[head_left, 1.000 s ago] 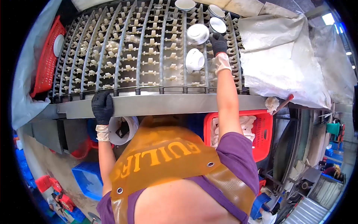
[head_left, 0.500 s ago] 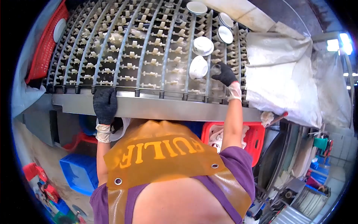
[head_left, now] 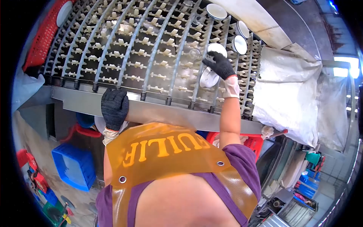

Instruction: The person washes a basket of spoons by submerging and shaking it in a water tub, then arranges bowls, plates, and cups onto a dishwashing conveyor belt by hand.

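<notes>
My left hand (head_left: 114, 109), in a dark knitted glove over a clear one, lies on the metal front rail (head_left: 159, 109) of a rack-like conveyor (head_left: 151, 53) with rows of pale plastic pegs. Over the conveyor's right part is my right hand (head_left: 220, 65), gloved likewise, its fingers apart and nothing visible in them. It partly covers a white bowl (head_left: 217, 48) and is close to another white bowl (head_left: 208, 78) below. A clear glass (head_left: 194, 54) stands among the pegs left of my right fingertips.
More white bowls (head_left: 239, 44) sit at the conveyor's right, with another bowl (head_left: 216, 11) farther back. A red basket (head_left: 39, 47) holding a white dish is at left. White sheeting (head_left: 285, 94) hangs at right. A blue crate (head_left: 73, 166) stands on the floor.
My right hand has moved left and up, from beside the lower bowl to over the bowls. The clear glass it held now stands on the conveyor. My left hand stays on the rail.
</notes>
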